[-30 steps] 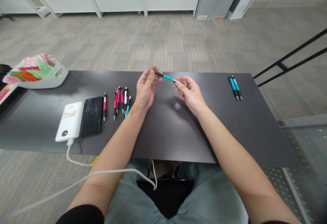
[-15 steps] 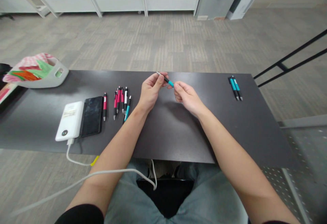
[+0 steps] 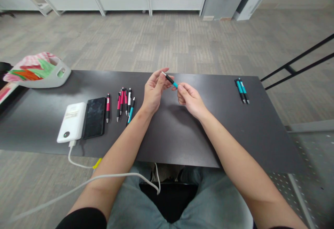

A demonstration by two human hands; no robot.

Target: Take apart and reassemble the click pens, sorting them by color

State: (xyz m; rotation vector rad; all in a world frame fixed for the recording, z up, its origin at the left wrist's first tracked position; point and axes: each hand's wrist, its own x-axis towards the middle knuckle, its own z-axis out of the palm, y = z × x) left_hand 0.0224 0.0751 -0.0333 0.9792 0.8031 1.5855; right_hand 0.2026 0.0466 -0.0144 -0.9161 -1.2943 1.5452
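A pen (image 3: 171, 80) with a teal barrel, black grip and silver tip is held above the table, its tip pointing up and left. My right hand (image 3: 191, 98) pinches its teal end between thumb and fingers. My left hand (image 3: 154, 91) is around the tip end, thumb and fingers apart; whether it touches the pen I cannot tell. Left of my left forearm lie several red-and-black pens (image 3: 121, 100), a white-and-black pen (image 3: 129, 101) and a teal pen (image 3: 130, 111), partly hidden by the forearm. Two teal pens (image 3: 242, 90) lie side by side at the far right.
The dark table (image 3: 180, 142) carries a white power bank (image 3: 71, 121) with a white cable (image 3: 114, 176), beside a black phone (image 3: 94, 117). A white basket (image 3: 61, 79) with a floral cloth is at the left end. Black metal bars (image 3: 289, 69) stand off the right edge.
My left thumb and fingers have spread off the pen, so more of its black grip and tip shows. My right hand keeps its pinch in nearly the same spot.
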